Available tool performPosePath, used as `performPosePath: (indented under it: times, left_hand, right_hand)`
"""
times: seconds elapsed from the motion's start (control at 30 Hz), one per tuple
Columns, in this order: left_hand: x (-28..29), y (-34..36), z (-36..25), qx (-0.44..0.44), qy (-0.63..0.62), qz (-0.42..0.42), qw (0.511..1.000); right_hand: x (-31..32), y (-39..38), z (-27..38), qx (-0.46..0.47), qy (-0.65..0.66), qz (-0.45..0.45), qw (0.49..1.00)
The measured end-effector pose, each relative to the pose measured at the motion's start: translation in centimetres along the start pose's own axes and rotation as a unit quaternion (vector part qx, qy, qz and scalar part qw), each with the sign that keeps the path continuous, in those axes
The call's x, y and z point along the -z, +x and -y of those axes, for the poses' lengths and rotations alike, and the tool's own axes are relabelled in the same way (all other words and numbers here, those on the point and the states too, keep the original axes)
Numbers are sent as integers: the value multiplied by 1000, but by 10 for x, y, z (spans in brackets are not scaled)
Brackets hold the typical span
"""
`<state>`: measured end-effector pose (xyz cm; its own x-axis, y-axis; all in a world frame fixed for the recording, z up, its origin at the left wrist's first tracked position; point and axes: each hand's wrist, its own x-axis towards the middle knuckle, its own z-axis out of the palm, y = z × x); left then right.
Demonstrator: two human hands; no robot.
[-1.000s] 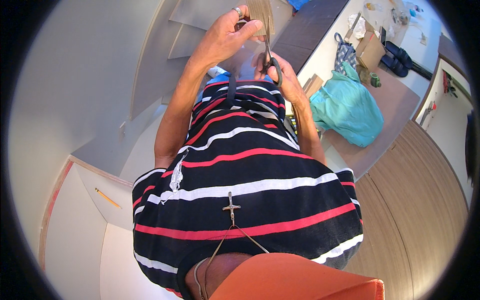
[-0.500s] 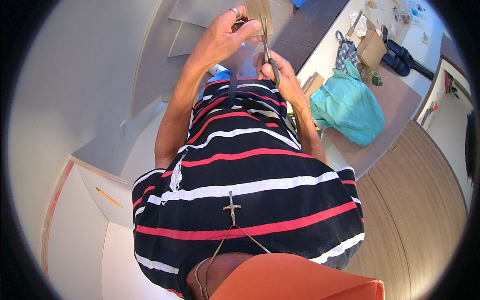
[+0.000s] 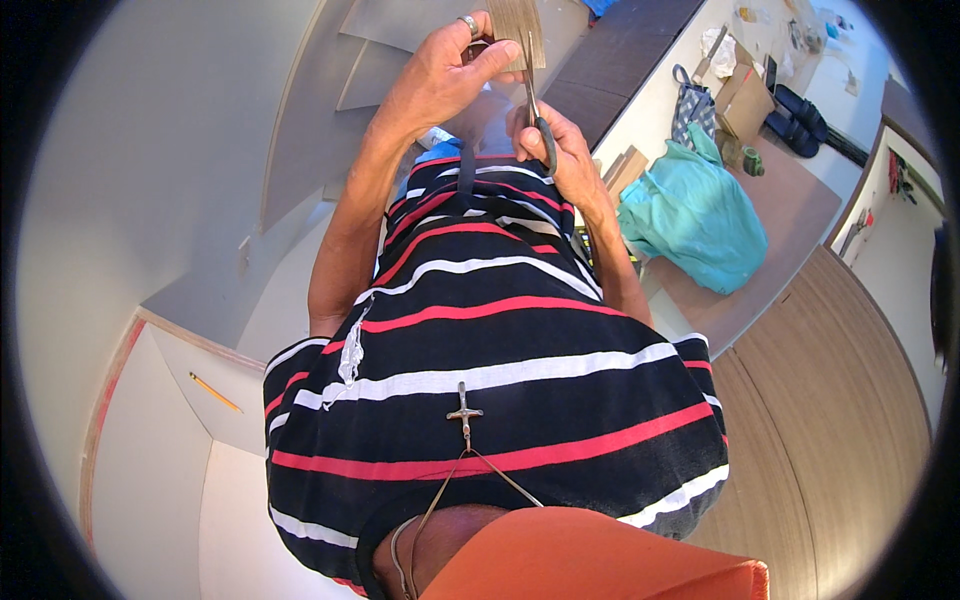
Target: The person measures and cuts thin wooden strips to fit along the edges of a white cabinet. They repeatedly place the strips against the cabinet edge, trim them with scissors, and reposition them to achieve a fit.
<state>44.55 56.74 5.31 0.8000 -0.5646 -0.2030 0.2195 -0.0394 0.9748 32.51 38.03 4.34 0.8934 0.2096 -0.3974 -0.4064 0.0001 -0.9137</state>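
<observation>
The left hand [image 3: 445, 75] had thumb and fingers clamped on the lower end of a wood-grain strip [image 3: 515, 22], seemingly light, bendable, best held by its flat faces; the right hand [image 3: 568, 155] gripped the scissors [image 3: 547, 145] by the handles, blades at the strip's right side.

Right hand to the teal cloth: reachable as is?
Probably yes: the teal cloth appears beside the right forearm, with nothing seen covering it. But the right hand holds scissors, so grasping likely means freeing it first.
</observation>
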Motion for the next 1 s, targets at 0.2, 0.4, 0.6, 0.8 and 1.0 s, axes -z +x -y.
performPosePath:
  times: [0.2, 0.4, 0.6, 0.8, 1.0]
  left_hand:
    - [2, -2, -1, -1, -7, -3, 1000]
    - [5, -4, 1, 2, -33, -10, 999]
    - [6, -4, 1, -3, -14, -7, 1000]
    - [8, -4, -1, 17, 14, -11, 1000]
    - [9, -6, -4, 16, 42, -17, 999]
  right_hand:
    - [-2, 1, -1, -1, -3, -2, 1000]
    - [-4, 1, 0, -1, -5, -7, 1000]
    - [-7, 2, -2, 10, 0, -19, 1000]
    - [-7, 3, -5, 10, -5, -20, 1000]
    - [-6, 4, -7, 14, -22, -21, 999]
